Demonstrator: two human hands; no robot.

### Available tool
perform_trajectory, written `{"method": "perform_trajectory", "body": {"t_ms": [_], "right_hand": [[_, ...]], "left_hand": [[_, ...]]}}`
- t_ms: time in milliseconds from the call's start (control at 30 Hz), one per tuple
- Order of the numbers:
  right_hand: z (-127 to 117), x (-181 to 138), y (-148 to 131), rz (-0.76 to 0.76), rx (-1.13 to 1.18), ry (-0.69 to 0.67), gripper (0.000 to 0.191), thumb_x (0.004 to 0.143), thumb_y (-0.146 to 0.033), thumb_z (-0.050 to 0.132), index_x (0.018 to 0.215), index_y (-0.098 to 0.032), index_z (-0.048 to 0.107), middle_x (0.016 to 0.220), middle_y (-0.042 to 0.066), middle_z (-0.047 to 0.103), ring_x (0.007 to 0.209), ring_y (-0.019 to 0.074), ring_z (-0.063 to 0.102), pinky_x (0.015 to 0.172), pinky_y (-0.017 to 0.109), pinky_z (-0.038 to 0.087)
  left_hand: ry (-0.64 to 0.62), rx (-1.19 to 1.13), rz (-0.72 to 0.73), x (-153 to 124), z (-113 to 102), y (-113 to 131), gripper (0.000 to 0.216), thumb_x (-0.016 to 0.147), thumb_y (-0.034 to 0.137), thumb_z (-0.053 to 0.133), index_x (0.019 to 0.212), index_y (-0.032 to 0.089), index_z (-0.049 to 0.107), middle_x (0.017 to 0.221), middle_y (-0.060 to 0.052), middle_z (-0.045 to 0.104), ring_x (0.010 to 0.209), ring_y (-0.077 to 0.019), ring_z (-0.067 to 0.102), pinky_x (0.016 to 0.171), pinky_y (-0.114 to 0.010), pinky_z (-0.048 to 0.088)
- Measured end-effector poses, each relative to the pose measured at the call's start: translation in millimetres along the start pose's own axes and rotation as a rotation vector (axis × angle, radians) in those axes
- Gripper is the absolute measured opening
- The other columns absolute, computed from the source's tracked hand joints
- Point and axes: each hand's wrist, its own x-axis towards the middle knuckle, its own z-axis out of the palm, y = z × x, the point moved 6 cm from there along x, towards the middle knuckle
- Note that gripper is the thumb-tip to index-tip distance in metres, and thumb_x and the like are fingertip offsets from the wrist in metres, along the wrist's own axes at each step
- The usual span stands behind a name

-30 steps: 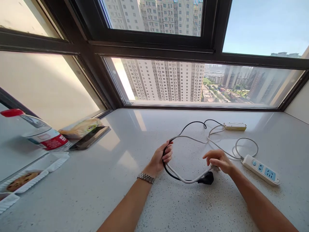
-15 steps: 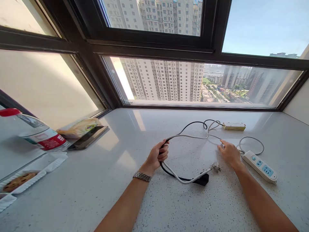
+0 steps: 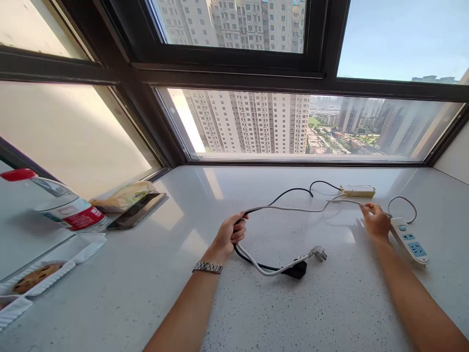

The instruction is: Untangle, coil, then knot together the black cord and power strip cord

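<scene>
My left hand (image 3: 230,233), with a metal watch on its wrist, is closed around a white power cord (image 3: 286,209) and a black power cord (image 3: 289,193) together. Below it hang the cords' ends, a white plug (image 3: 319,253) and a black plug (image 3: 296,269) side by side. My right hand (image 3: 376,221) pinches the white cord farther along. Just right of that hand lies a white power strip (image 3: 409,240) with blue socket faces, a loop of its cord behind it. The black cord runs to a pale yellow-and-white block (image 3: 357,190) near the window.
On the left a water bottle (image 3: 73,210) with a red cap lies tilted beside a phone (image 3: 138,211) and a food package (image 3: 124,196). A plastic tray (image 3: 78,247) holding cookies is nearer. The window frame (image 3: 308,164) bounds the speckled white counter (image 3: 154,293).
My right hand has moved right, drawing the white cord straighter and shifting the power strip rightward. The white loop near the block has opened out. My left hand has shifted slightly left with both cords.
</scene>
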Motion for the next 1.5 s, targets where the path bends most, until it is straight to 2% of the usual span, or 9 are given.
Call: {"method": "perform_trajectory", "body": {"t_ms": [300,400,600,733,900,1000,1200,1300,1500], "right_hand": [[-61,79,125,0.347,-0.356,-0.079,0.038,0.074,-0.039,0.060,0.103,-0.016,0.070,0.091,0.026,0.066,0.089,0.0419,0.062,0.061,0.047,0.040],[-59,73,86,0.201,-0.401,-0.093,0.053,0.073,-0.043,0.059,0.118,-0.015,0.063,0.102,0.028,0.063,0.100,0.0452,0.057,0.068,0.052,0.042],[15,-26,-107,-0.636,-0.010,-0.392,0.092,0.073,-0.070,0.054,0.143,-0.015,0.032,0.142,0.018,0.042,0.132,0.0344,0.034,0.102,0.049,0.035],[68,-57,-175,-0.787,-0.017,-0.545,0.112,0.060,-0.069,0.068,0.148,-0.016,0.022,0.153,0.017,0.023,0.141,0.0349,0.015,0.110,0.052,0.023],[114,-55,-170,-0.613,0.014,-0.871,0.063,0.068,-0.052,0.068,0.118,-0.014,0.057,0.110,0.016,0.064,0.104,0.0308,0.059,0.083,0.041,0.046],[110,-54,-157,-0.426,0.244,-0.954,0.041,0.073,-0.057,0.059,0.077,-0.016,0.059,0.061,0.001,0.057,0.057,0.0158,0.055,0.056,0.027,0.042],[85,-50,-156,-0.259,0.514,-0.895,0.043,0.069,-0.057,0.062,0.061,-0.020,0.041,0.050,-0.008,0.031,0.045,0.0075,0.031,0.046,0.022,0.025],[77,-49,-166,-0.348,0.279,-0.815,0.038,0.074,-0.049,0.057,0.056,-0.020,0.039,0.049,-0.007,0.031,0.047,0.0082,0.030,0.047,0.023,0.021],[50,-56,-193,-0.463,-0.121,-0.501,0.019,0.074,-0.030,0.054,0.059,-0.019,0.051,0.051,-0.002,0.047,0.049,0.0115,0.036,0.050,0.025,0.019]], "left_hand": [[0.084,-0.050,0.038,4,-20,6,0.022,0.075,0.033,0.062,0.068,0.013,0.056,0.044,0.012,0.018,0.030,-0.0020,0.014,0.027,-0.014,0.015],[-0.050,-0.010,0.022,2,-2,1,0.024,0.074,0.035,0.064,0.069,0.012,0.058,0.045,0.012,0.017,0.031,-0.0013,0.013,0.028,-0.013,0.016],[-0.155,0.049,0.030,-1,16,-2,0.026,0.074,0.037,0.062,0.069,0.013,0.058,0.045,0.012,0.016,0.032,-0.0018,0.011,0.030,-0.013,0.012],[-0.178,0.072,0.064,-3,15,0,0.028,0.070,0.039,0.064,0.067,0.013,0.057,0.044,0.012,0.016,0.033,-0.0019,0.012,0.031,-0.014,0.012],[-0.125,0.091,0.120,-2,8,4,0.032,0.069,0.044,0.064,0.064,0.014,0.055,0.044,0.012,0.015,0.034,-0.0021,0.012,0.031,-0.015,0.014],[-0.056,0.178,0.116,-2,7,5,0.035,0.071,0.047,0.064,0.067,0.014,0.054,0.046,0.012,0.018,0.035,-0.0021,0.013,0.032,-0.015,0.013],[-0.077,0.648,0.123,-4,18,5,0.045,0.074,0.056,0.055,0.079,0.013,0.064,0.053,0.002,0.045,0.043,-0.0101,0.043,0.041,-0.022,0.039],[0.039,0.983,0.372,-13,27,25,0.048,0.073,0.054,0.054,0.099,0.015,0.067,0.094,-0.013,0.068,0.089,-0.0268,0.063,0.075,-0.037,0.052],[-0.040,1.415,0.731,-33,119,56,0.091,0.071,0.064,0.059,0.142,0.011,0.036,0.147,-0.020,0.037,0.136,-0.0349,0.031,0.110,-0.050,0.026]]}}
